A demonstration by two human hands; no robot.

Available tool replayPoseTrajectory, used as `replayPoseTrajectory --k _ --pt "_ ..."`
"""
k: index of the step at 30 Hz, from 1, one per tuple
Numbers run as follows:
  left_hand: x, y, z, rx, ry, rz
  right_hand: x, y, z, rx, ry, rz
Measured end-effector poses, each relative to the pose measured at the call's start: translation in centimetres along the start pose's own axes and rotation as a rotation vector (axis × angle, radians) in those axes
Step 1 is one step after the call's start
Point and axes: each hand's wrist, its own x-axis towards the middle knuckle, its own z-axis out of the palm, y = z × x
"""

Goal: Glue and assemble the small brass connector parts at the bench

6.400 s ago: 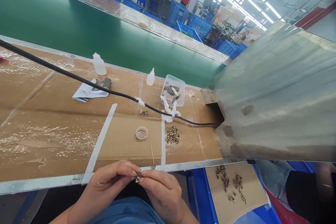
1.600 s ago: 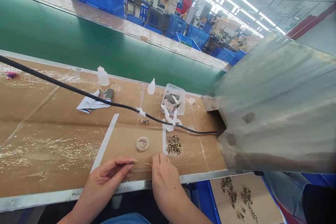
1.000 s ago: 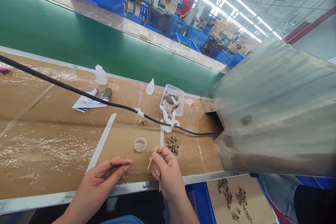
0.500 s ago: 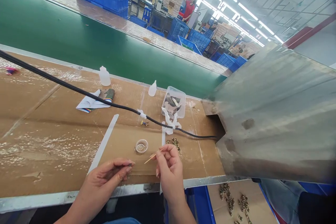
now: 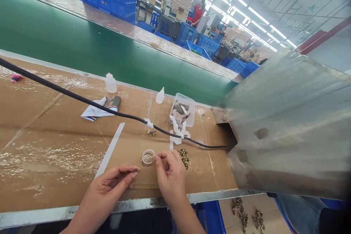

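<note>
My left hand (image 5: 113, 182) is closed in a pinch above the cardboard-covered bench, with a tiny dark part (image 5: 135, 170) between thumb and fingertips; its kind is too small to tell. My right hand (image 5: 172, 173) pinches a toothpick (image 5: 152, 157), whose tip reaches into a small round clear dish (image 5: 148, 158). Most of the stick is hidden by the fingers. Just beyond the right hand lies a heap of small brass-coloured metal parts (image 5: 184, 157). Two small loose pieces (image 5: 151, 132) rest farther back by the black cable.
A black cable (image 5: 90, 103) crosses the bench. Behind it stand two white squeeze bottles (image 5: 110, 83), a folded cloth (image 5: 100, 109) and a clear plastic box (image 5: 189, 108). A green conveyor belt (image 5: 82, 40) runs beyond; a metal housing (image 5: 287, 124) rises at right. More metal parts (image 5: 258, 220) lie below.
My right hand has moved left and slightly forward, bringing the toothpick's tip from beside the left hand into the clear dish. The left hand keeps its pinch; the view has shifted slightly.
</note>
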Motion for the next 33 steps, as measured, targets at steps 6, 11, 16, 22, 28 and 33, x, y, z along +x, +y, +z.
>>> replayPoseTrajectory --k 6,11,16,22,28,33 --pt "0.0 -1.2 -0.2 0.037 -0.028 -0.003 -0.1 0.2 0.2 -0.098 0.027 -0.077" --pt "-0.1 -0.9 0.2 -0.027 0.014 0.004 -0.1 0.1 0.1 -0.189 0.020 -0.150" --pt "-0.2 -1.2 0.3 -0.068 0.037 0.002 -0.2 0.1 0.3 -0.218 0.000 -0.181" --pt "-0.2 -1.7 0.2 -0.072 0.014 0.002 -0.4 0.3 0.3 -0.178 -0.014 -0.169" --pt "-0.3 -0.3 0.4 -0.078 0.039 0.001 -0.7 0.2 -0.8 0.058 0.054 -0.042" --pt "-0.4 0.1 0.4 -0.044 0.040 0.012 -1.5 -0.8 -1.7 0.240 0.037 0.032"
